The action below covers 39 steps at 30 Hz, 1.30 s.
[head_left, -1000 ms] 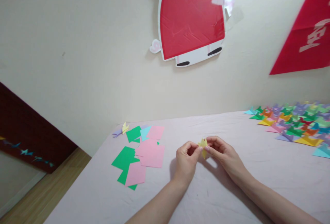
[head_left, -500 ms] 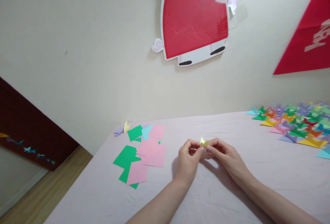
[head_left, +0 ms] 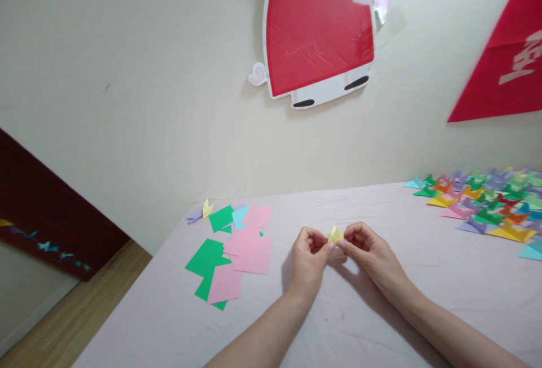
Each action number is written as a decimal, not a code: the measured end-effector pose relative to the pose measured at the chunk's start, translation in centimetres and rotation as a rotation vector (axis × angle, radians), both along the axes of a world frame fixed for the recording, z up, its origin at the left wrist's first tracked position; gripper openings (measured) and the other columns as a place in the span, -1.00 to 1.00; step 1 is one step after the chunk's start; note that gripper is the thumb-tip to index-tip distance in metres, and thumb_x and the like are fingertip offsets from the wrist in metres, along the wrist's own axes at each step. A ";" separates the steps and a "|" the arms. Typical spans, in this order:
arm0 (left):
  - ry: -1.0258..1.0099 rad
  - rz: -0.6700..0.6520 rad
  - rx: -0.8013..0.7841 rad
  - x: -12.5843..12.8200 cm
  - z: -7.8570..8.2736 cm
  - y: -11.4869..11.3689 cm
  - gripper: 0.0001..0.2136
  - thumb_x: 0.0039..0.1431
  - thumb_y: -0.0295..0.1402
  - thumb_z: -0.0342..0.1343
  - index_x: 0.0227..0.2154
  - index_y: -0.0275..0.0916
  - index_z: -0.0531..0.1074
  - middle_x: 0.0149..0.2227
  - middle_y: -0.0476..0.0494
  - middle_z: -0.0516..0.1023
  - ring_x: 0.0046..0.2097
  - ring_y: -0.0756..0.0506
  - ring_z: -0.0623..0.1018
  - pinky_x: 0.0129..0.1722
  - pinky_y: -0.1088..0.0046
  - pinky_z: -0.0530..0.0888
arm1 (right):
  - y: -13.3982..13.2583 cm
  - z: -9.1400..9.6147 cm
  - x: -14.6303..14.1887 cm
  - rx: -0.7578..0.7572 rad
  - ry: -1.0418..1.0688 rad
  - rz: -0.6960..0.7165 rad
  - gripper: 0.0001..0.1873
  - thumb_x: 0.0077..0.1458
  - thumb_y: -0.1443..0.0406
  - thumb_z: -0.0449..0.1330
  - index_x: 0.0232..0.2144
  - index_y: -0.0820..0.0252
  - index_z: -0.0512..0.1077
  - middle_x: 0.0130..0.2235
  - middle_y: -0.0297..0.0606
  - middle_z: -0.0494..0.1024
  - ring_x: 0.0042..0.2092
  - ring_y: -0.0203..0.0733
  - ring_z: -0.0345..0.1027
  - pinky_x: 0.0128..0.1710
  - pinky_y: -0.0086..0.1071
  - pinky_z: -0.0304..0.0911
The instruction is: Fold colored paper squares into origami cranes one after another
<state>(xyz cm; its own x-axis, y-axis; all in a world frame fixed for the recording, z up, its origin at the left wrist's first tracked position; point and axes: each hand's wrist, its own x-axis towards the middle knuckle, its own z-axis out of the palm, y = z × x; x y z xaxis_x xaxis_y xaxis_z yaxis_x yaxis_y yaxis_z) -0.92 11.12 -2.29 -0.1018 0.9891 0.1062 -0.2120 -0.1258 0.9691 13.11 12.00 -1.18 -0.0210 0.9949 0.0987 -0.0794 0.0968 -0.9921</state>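
Observation:
Between my two hands is a small yellow folded paper piece (head_left: 335, 236), held just above the pale cloth-covered table. My left hand (head_left: 311, 255) pinches its left side between thumb and fingers. The right side is pinched by my right hand (head_left: 366, 246), its thumb near the front of the paper. A pointed tip of the yellow paper stands up between the fingers; its lower part is partly hidden by my thumbs.
Pink sheets (head_left: 254, 249) and green sheets (head_left: 205, 258) lie loosely at left. Behind them are yellow (head_left: 207, 209) and purple folded pieces (head_left: 195, 217). Rows of colourful paper cranes (head_left: 486, 204) stand at right. A wall (head_left: 169, 103) rises behind the table (head_left: 271, 334).
The yellow folded paper has turned a little and shows more of its face. My fingers have shifted slightly apart around it; the loose sheets have stayed put.

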 end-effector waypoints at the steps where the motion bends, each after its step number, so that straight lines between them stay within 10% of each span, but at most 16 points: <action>1: -0.017 -0.004 -0.006 0.0 0.0 0.0 -0.73 -0.09 -0.33 0.31 -0.40 -0.19 0.29 -0.43 0.06 0.41 -0.35 0.00 0.45 -0.28 0.49 0.38 | 0.1 0.0 0.0 -0.001 0.001 0.009 -0.52 -0.25 -0.02 0.46 -0.44 0.13 0.38 -0.46 -0.36 0.44 -0.41 -0.24 0.31 -0.41 -0.40 0.24; 7: 0.002 -0.057 -0.015 -0.1 0.5 -0.2 -0.60 -0.05 -0.27 0.32 -0.26 -0.15 0.19 -0.44 0.09 0.41 -0.39 0.01 0.44 -0.34 0.52 0.36 | 0.3 0.3 0.1 -0.028 -0.016 0.097 -0.45 -0.21 -0.04 0.42 -0.22 0.11 0.46 -0.46 -0.39 0.46 -0.39 -0.20 0.36 -0.38 -0.36 0.28; 21: 0.522 -0.129 0.102 -0.5 0.9 -0.7 -0.83 0.11 -0.30 0.15 -0.54 -0.20 0.38 -0.47 0.02 0.37 -0.37 -0.05 0.34 -0.37 0.46 0.23 | 0.0 0.6 0.6 -0.076 -0.041 0.174 -0.62 -0.19 0.01 0.40 -0.61 0.17 0.44 -0.53 -0.35 0.49 -0.41 -0.20 0.32 -0.34 -0.35 0.24; 39: 0.431 -0.255 0.007 -0.8 0.8 -0.2 -0.78 0.04 -0.25 0.18 -0.61 -0.22 0.36 -0.58 0.08 0.27 -0.48 0.00 0.23 -0.45 0.46 0.13 | 0.0 0.0 0.6 -0.045 -0.017 0.119 -0.59 -0.06 -0.01 0.33 -0.62 0.16 0.39 -0.58 -0.41 0.37 -0.46 -0.26 0.19 -0.40 -0.38 0.12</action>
<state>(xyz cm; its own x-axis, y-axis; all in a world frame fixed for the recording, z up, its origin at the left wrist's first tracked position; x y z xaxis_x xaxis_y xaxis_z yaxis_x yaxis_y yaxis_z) -1.72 10.88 -1.49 0.1975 0.9760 0.0918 0.1828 -0.1287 0.9747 13.69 12.00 -1.21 -0.1407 0.9887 0.0527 -0.0704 0.0431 -0.9966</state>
